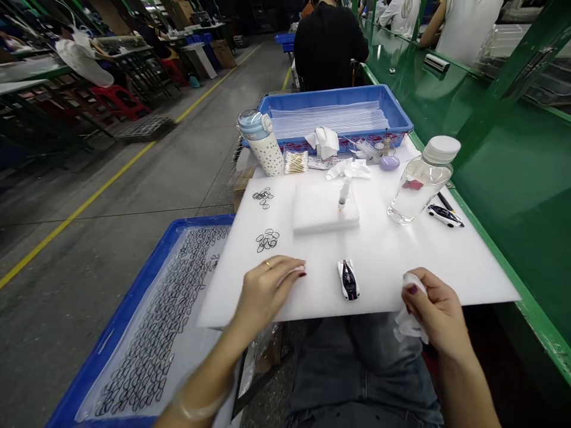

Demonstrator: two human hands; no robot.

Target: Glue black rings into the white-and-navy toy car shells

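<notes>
The left hand (264, 288) has its fingers pinched narrow around a small whitish piece (296, 270), too little of it showing to identify. The right hand (439, 309) has its fingers closed on a crumpled white tissue (413, 321), which hangs below them past the near edge of the counter (383, 255). Between the two sets of fingers, apart from both, a white-and-dark toy car (348, 279) lies on the counter.

Just beyond the left fingers is a cluster of black rings (267, 240), with a second cluster (263, 196) farther out. Ahead and to their right, a white foam block (321, 211) carries a syringe (343, 196), so the block's near part stands between these fingers and the syringe. Left of them, below counter level, a blue tray (116, 330) holds many more rings.

Beyond the right fingers, a clear bottle (408, 196) stands between them and a purple oval object (389, 163); a second toy car (446, 216) lies right of the bottle. Farthest ahead of both hands are a dotted tumbler (267, 151), cotton swabs (296, 161) and a blue bin (395, 112) of white strips.
</notes>
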